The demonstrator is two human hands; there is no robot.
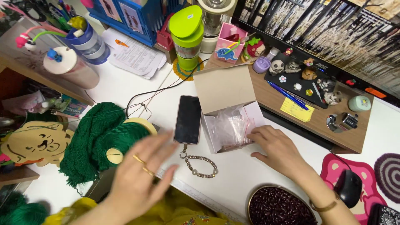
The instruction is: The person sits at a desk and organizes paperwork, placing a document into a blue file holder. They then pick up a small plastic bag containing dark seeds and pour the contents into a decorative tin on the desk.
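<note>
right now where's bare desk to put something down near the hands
Bare white desk lies between the beaded phone strap, the open cardboard box and the tin of dark beans. A smaller patch sits between the green yarn, the papers and the phone. The wooden shelf is crowded with trinkets.
</note>
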